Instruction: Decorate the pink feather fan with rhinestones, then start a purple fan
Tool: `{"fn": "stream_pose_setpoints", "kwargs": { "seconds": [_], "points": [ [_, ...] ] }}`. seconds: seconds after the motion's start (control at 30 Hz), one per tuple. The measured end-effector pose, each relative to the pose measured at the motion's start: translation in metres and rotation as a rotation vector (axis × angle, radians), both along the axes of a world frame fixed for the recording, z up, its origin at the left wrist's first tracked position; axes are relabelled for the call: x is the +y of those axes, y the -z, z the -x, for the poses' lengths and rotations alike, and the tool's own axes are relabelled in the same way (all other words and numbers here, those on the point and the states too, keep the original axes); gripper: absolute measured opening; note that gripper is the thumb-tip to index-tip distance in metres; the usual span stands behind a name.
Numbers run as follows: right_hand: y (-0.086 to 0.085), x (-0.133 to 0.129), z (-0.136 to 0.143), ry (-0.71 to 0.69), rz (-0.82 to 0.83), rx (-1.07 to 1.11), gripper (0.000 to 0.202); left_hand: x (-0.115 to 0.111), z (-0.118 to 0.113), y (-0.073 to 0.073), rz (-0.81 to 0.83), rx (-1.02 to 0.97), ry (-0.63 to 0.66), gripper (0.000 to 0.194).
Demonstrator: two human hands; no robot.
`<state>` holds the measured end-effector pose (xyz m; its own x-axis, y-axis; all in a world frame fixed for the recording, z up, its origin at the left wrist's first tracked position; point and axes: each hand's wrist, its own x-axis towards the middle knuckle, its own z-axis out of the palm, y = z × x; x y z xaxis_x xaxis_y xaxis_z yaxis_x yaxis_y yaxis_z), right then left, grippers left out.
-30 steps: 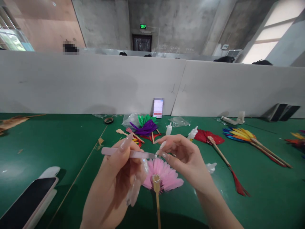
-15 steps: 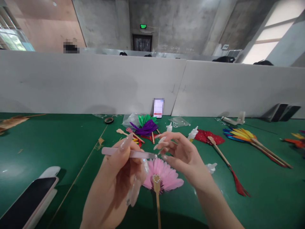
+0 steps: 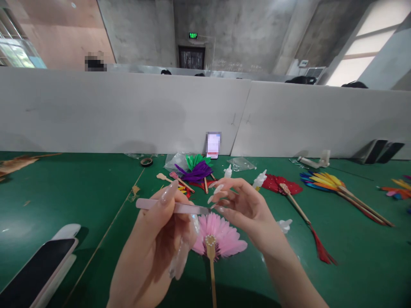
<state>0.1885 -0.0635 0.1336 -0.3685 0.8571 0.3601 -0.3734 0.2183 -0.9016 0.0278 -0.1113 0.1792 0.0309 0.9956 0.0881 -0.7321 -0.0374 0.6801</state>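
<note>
My left hand [image 3: 160,239] is closed round a pale pink pair of tweezers [image 3: 189,208], whose tip points right. Close to that tip, the thumb and fingertips of my right hand [image 3: 247,209] come together; whatever they hold is too small to make out. Below both hands a pink feather fan [image 3: 221,239] lies on the green table, its wooden handle pointing toward me. White bead-like dots ring the top of the handle. My left hand covers part of the fan's left side.
Behind my hands lie purple feathers [image 3: 196,172], green feathers [image 3: 196,161] and glue bottles [image 3: 260,179]. A red fan [image 3: 282,185] and a multicoloured fan [image 3: 327,181] are on the right. A phone [image 3: 41,265] lies at the lower left. A white partition [image 3: 122,111] stands behind.
The fingertips of my right hand have closed in slightly at the tweezers' tip. My left hand has barely shifted, and the pink fan stays in place.
</note>
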Motion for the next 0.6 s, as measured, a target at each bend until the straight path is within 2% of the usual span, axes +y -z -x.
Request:
{"fn": "stream_pose_setpoints", "kwargs": {
  "seconds": [0.3,0.5,0.6],
  "points": [
    [0.003,0.003,0.001,-0.008,0.015,0.011,0.024,0.002,0.000,0.000,-0.017,0.083,-0.052,0.024],
    [0.004,0.008,0.003,0.047,0.016,-0.063,0.023,0.011,0.009,0.004,-0.108,0.374,-0.261,0.020],
    [0.000,0.008,0.000,0.066,-0.008,-0.079,0.019,0.008,0.018,0.012,-0.123,0.612,-0.376,0.022]
  ]
}}
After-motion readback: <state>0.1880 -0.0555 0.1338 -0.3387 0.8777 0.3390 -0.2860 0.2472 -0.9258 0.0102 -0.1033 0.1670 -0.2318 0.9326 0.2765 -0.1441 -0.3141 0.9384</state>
